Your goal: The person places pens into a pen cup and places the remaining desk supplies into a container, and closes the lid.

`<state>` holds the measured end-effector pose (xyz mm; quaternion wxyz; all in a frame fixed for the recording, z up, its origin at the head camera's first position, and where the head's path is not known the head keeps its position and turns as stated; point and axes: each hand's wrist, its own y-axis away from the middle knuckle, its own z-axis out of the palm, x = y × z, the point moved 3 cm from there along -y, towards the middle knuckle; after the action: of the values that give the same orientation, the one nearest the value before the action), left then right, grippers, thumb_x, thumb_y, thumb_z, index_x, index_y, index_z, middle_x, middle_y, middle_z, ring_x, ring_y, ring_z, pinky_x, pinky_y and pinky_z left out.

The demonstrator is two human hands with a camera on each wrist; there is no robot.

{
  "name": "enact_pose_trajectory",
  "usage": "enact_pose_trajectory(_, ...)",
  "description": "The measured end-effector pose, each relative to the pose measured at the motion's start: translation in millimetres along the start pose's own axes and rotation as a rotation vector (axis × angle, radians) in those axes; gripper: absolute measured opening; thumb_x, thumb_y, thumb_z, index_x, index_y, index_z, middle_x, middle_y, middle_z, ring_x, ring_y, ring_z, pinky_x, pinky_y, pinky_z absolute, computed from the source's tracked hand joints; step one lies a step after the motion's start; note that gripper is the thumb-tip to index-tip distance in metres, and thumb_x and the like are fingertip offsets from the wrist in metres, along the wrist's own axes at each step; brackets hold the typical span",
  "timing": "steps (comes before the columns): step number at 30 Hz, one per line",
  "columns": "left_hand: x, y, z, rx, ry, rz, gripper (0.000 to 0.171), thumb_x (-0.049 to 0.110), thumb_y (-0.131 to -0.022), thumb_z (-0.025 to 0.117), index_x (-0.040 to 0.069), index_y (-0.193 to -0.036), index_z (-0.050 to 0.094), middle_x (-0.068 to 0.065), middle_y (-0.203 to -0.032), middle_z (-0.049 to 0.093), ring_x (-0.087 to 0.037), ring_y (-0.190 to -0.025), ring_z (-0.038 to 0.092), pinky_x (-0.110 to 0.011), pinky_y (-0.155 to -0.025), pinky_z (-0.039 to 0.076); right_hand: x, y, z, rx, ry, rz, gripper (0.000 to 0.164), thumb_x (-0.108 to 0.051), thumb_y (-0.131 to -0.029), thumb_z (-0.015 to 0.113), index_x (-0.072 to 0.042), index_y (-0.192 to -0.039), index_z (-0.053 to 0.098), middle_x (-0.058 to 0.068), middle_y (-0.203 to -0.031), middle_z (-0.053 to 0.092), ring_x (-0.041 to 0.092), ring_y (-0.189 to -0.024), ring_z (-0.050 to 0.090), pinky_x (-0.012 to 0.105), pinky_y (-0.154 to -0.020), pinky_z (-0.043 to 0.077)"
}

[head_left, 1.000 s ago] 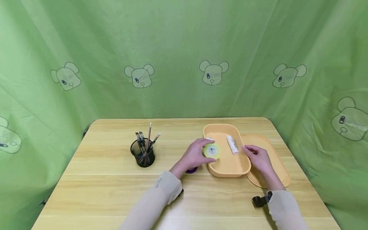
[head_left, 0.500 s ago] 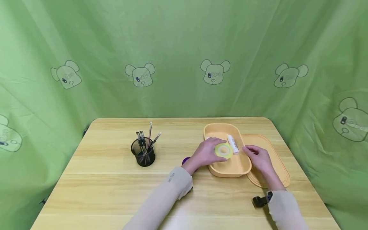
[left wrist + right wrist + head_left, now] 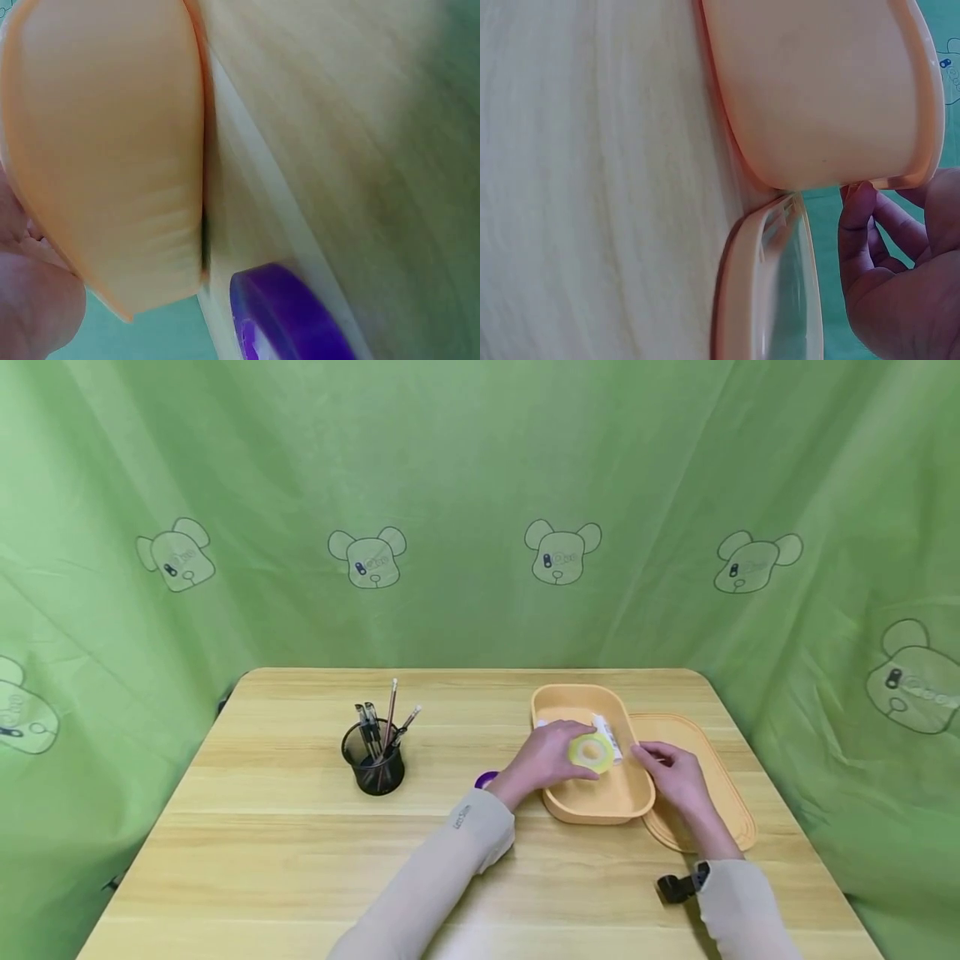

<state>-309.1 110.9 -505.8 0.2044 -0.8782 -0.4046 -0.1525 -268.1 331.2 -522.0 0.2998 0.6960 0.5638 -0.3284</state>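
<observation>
A white plastic tube is already in the orange plastic box. The left hand holds a round yellow tape roll over it, not let go yet; the right hand pinches the rim. A round purple roll sits outside; the flat orange lid is off.

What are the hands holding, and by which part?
Left hand: yellow tape, by its outer edge, between thumb and fingers. Right hand: the box, by its right rim.

Smooth plastic box, wood-grain tabletop, creased cloth curtain
</observation>
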Motion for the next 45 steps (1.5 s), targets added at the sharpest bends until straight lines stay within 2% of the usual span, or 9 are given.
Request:
enact_pose_trajectory(8,1.1,-1.8,3.4,-0.039,-0.067,-0.009,0.079,0.059,-0.069,0.076,0.025,-0.137,0.052,0.008,-0.134,0.057,-0.009,-0.123,0.052,-0.024,-0.107,0.038,1,1,0,0.001,-0.019,0.011,0.061,-0.051,-0.092,0.055,-0.002,-0.128,0.059,0.018,-0.115,0.061,0.006,-0.087,0.055,0.017,-0.067,0.052)
enact_pose_trajectory(13,1.4,-2.3,3.7,-0.046,-0.075,-0.013,0.079,0.057,-0.069,0.077,0.026,-0.137,0.052,0.009,-0.135,0.056,-0.008,-0.124,0.052,-0.024,-0.106,0.040,1,0,0,0.001,-0.027,0.004,0.062,-0.052,-0.092,0.056,-0.002,-0.128,0.058,0.018,-0.114,0.061,0.007,-0.087,0.055,0.017,-0.067,0.052)
enact_pose_trajectory(23,2.7,-4.5,5.0,-0.055,-0.048,0.001,0.075,0.040,-0.077,0.078,0.023,-0.142,0.045,0.008,-0.142,0.049,-0.008,-0.129,0.047,-0.023,-0.110,0.033,2,1,-1,-0.003,-0.014,0.020,0.061,-0.052,-0.092,0.054,-0.003,-0.130,0.058,0.016,-0.117,0.060,0.009,-0.091,0.054,0.017,-0.068,0.052)
enact_pose_trajectory(32,-1.4,-2.5,2.5,-0.012,0.029,-0.006,0.074,0.040,-0.077,0.078,0.022,-0.142,0.046,0.007,-0.141,0.051,-0.009,-0.129,0.047,-0.022,-0.111,0.033,1,1,0,-0.007,-0.022,0.027,0.062,-0.053,-0.092,0.054,-0.004,-0.130,0.058,0.016,-0.118,0.060,0.009,-0.093,0.053,0.016,-0.069,0.051)
enact_pose_trajectory(41,-6.9,0.2,1.7,0.043,0.183,-0.012,0.074,0.037,-0.076,0.080,0.022,-0.141,0.047,0.006,-0.141,0.051,-0.010,-0.129,0.048,-0.021,-0.109,0.034,0,3,-1,0.003,-0.020,0.028,0.061,-0.052,-0.092,0.056,-0.004,-0.129,0.058,0.016,-0.115,0.060,0.008,-0.090,0.053,0.016,-0.068,0.051)
enact_pose_trajectory(45,-8.0,4.5,-5.0,0.058,0.236,-0.019,0.074,0.036,-0.076,0.080,0.021,-0.141,0.048,0.006,-0.141,0.051,-0.011,-0.126,0.051,-0.020,-0.105,0.039,1,2,-1,-0.001,-0.026,0.024,0.062,-0.052,-0.092,0.056,-0.003,-0.130,0.058,0.016,-0.116,0.060,0.008,-0.091,0.053,0.016,-0.068,0.051)
